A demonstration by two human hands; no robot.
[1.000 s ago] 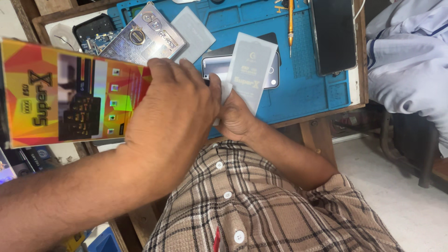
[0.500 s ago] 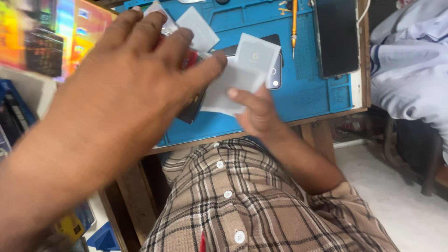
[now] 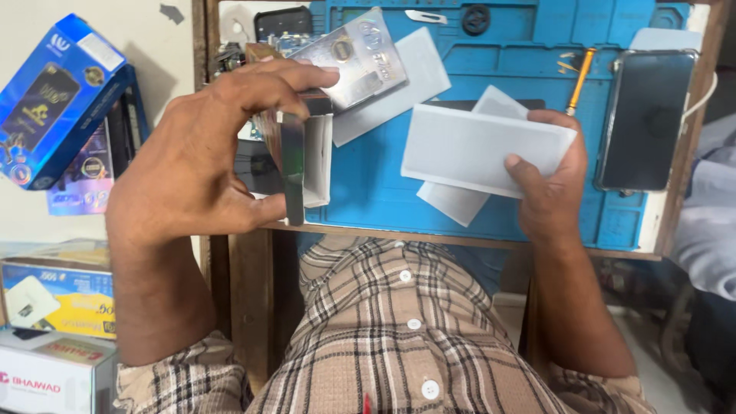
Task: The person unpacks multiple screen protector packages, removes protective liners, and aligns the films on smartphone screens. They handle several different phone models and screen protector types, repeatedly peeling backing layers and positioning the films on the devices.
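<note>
While your left hand [image 3: 199,165] pinches a thin glass sheet [image 3: 293,165] edge-on between thumb and fingers above the blue mat [image 3: 491,57], your right hand [image 3: 548,180] grips white sleeves [image 3: 479,149]. Looks like unpacking; next needs careful separation, edges only. Dark phone [image 3: 642,119] lies right.

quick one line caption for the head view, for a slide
Left hand pinches a thin dark panel edge-on while the right hand holds a white rectangular sleeve over a blue work mat.
</note>
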